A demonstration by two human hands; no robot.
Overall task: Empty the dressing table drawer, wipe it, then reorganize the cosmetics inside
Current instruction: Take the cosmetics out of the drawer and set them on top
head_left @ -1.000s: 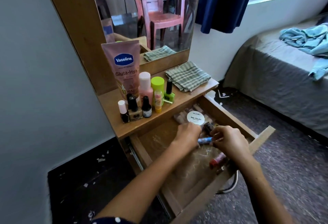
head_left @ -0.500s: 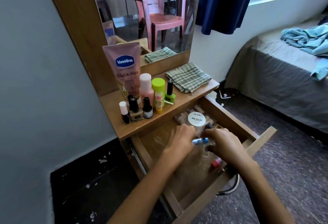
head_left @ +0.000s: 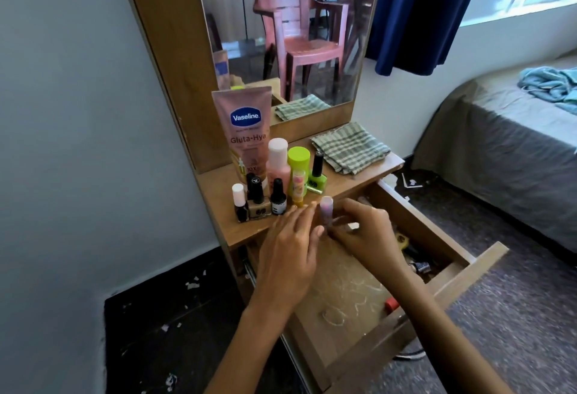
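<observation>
Emptying step: right hand [head_left: 362, 225] fingers pinch small pink-capped tube [head_left: 325, 211]; left hand [head_left: 290, 253] fingers straight beside; next stand it at 3 o'clock of bottles on wooden surface [head_left: 343, 187]

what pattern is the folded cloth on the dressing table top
Green and white checks; the folded cloth shows best in the head view.

On the surface [head_left: 359, 186]: one Vaseline tube [head_left: 246, 131], five nail polish bottles [head_left: 317, 173], one pink bottle [head_left: 278, 161], one folded cloth [head_left: 349, 147]. Two hands [head_left: 287, 256].
</observation>
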